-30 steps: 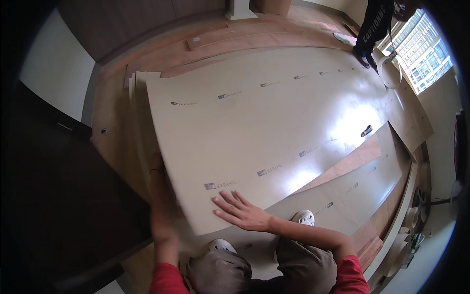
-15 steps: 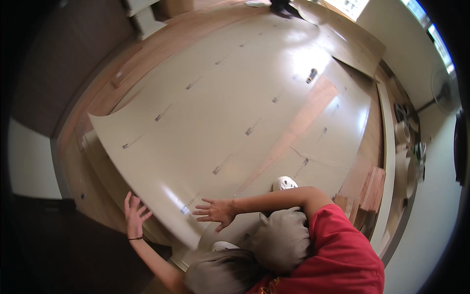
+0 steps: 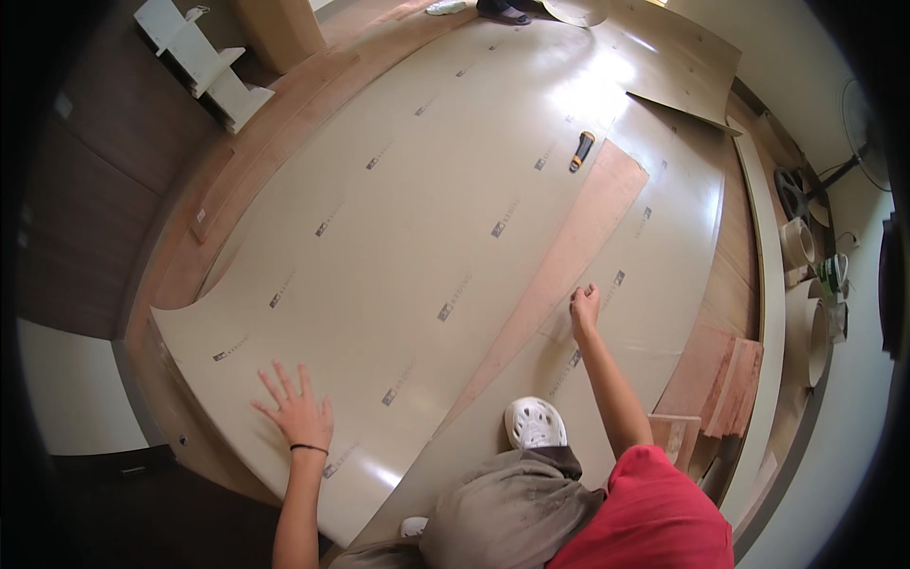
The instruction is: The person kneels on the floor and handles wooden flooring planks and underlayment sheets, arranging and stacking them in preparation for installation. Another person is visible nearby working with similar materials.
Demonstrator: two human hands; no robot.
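A large glossy beige sheet with repeated dark printed marks covers most of the floor, its near-left edge curling up. My left hand, fingers spread, rests at the sheet's near-left part. My right hand has its fingers curled together over a second beige sheet; whatever is in them, if anything, is hidden. Between the two sheets a long wedge of reddish wooden board shows. A black and orange utility knife lies on the large sheet near the wedge's wide end.
Another curling sheet lies at the far right. Along the right wall are several rolls, a fan and reddish boards. A white stepped shelf piece stands far left. Another person's foot is at the far edge.
My left hand has gone from beside the curled edge onto the large sheet. My right hand has moved right and away from me, and its spread fingers have closed.
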